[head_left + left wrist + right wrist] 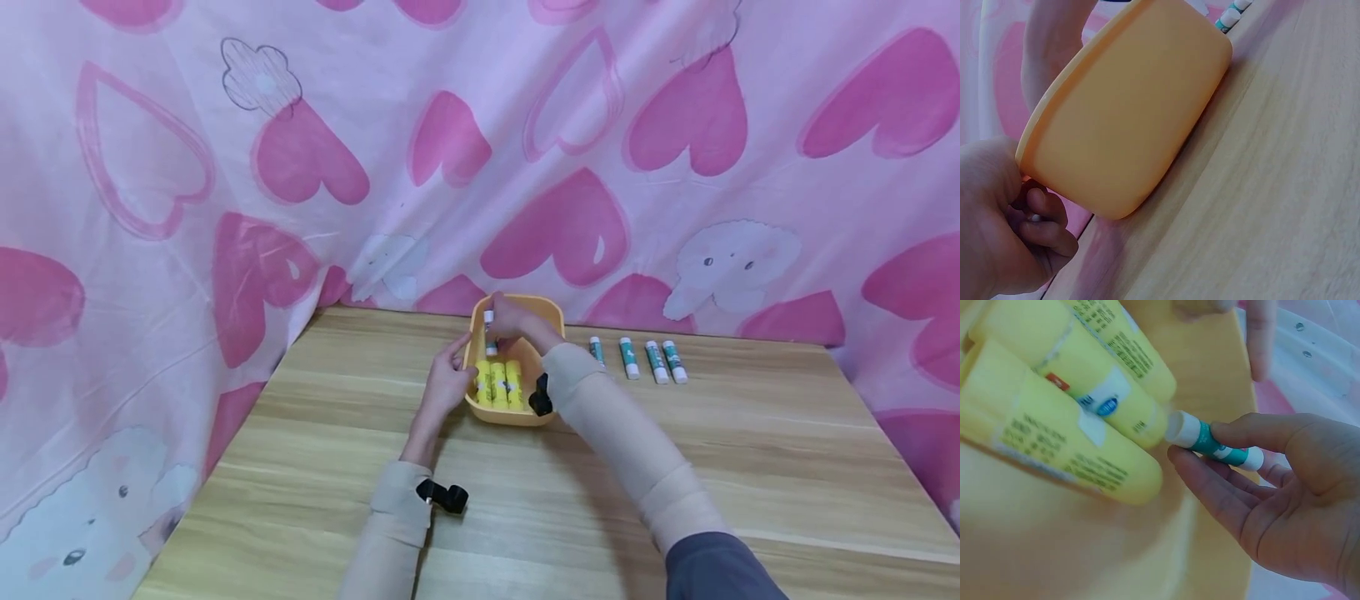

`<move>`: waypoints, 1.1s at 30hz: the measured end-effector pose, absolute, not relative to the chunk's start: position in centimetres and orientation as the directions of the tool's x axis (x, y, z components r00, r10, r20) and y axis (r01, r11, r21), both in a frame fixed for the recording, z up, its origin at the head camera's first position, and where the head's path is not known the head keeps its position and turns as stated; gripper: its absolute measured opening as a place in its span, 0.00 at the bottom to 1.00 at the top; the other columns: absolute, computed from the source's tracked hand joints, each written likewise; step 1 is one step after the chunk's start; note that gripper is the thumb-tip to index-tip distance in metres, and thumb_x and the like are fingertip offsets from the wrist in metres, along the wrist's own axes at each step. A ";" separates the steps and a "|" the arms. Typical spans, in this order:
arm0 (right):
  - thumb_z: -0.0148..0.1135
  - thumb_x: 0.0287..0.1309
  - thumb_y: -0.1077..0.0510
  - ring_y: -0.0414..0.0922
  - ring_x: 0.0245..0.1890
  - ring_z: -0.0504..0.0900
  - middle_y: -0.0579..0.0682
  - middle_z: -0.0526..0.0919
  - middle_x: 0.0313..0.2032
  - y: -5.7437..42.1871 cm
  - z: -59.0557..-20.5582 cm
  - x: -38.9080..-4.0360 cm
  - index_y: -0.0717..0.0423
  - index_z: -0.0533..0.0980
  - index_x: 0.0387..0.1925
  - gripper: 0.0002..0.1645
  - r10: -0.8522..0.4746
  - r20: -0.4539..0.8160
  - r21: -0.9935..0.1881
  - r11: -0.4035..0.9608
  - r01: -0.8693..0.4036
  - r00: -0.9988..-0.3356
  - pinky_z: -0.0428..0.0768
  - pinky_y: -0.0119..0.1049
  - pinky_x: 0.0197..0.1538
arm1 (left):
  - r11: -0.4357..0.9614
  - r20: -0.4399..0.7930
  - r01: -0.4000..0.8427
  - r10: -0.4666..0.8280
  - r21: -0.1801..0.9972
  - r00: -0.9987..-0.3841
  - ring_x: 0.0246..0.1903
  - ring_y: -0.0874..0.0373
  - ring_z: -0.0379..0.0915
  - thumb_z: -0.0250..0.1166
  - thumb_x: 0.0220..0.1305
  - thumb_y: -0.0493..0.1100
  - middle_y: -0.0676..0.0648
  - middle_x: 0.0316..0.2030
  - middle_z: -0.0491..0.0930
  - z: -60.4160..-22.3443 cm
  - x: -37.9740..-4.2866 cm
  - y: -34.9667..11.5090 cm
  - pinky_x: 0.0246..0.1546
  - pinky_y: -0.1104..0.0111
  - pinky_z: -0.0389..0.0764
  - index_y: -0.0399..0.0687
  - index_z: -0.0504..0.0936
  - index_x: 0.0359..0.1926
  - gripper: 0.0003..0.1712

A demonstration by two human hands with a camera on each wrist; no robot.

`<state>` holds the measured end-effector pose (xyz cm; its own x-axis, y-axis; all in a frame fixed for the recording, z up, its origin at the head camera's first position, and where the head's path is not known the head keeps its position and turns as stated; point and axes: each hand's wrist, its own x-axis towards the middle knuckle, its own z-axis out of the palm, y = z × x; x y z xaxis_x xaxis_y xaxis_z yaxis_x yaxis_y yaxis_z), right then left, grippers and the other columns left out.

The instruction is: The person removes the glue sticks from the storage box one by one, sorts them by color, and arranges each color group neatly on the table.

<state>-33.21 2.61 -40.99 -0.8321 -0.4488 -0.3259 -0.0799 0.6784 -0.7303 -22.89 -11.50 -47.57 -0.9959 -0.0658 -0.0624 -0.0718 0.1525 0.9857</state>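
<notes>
A yellow-orange plastic bin stands on the table near its back edge. My left hand grips the bin's left rim, thumb over the edge and fingers curled outside, as the left wrist view shows. Inside the bin, my right hand pinches a small green-and-white glue stick between thumb and fingers. The stick's white end is close to the rounded ends of three yellow printed tubes, which lie side by side in the bin's near left part. In the head view, my right hand partly covers the far part of the bin.
Several more green-and-white glue sticks lie in a row on the wooden table, right of the bin. A pink heart-patterned cloth hangs right behind the table's back edge. My right forearm crosses over the bin's right side.
</notes>
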 end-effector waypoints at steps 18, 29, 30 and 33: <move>0.60 0.62 0.64 0.51 0.36 0.81 0.64 0.74 0.46 6.1 -37.9 -33.2 0.60 0.54 0.68 0.37 -0.485 -0.199 -0.753 0.632 -0.184 -0.852 0.85 0.52 0.47 | 0.176 -0.077 -0.091 -0.083 0.980 -0.994 0.21 0.61 0.70 0.59 0.58 0.28 0.42 0.29 0.81 -48.0 -23.0 -11.6 0.20 0.76 0.74 0.56 0.66 0.73 0.42; 0.58 0.61 0.66 0.53 0.35 0.83 0.65 0.75 0.45 9.1 -36.2 -32.3 0.63 0.55 0.68 0.37 -0.481 -0.141 -0.780 0.592 -0.202 -0.866 0.86 0.51 0.45 | 0.181 -0.074 -0.088 -0.084 0.980 -0.994 0.24 0.58 0.74 0.59 0.58 0.27 0.37 0.35 0.83 -47.6 -23.0 -11.5 0.21 0.75 0.76 0.56 0.65 0.73 0.42; 0.58 0.61 0.66 0.53 0.36 0.83 0.65 0.75 0.45 9.5 -36.1 -32.2 0.63 0.55 0.68 0.37 -0.483 -0.136 -0.783 0.588 -0.204 -0.865 0.86 0.51 0.45 | 0.181 -0.074 -0.089 -0.086 0.979 -0.994 0.23 0.59 0.73 0.59 0.58 0.27 0.37 0.35 0.83 -47.6 -22.9 -11.5 0.21 0.75 0.76 0.56 0.65 0.73 0.42; 0.59 0.61 0.65 0.53 0.37 0.82 0.64 0.75 0.46 10.6 -35.9 -31.9 0.61 0.55 0.68 0.37 -0.464 -0.123 -0.785 0.586 -0.200 -0.877 0.86 0.51 0.45 | 0.178 -0.080 -0.094 -0.085 0.979 -0.993 0.24 0.59 0.74 0.59 0.58 0.27 0.36 0.35 0.83 -47.4 -22.9 -11.4 0.22 0.75 0.78 0.56 0.65 0.73 0.42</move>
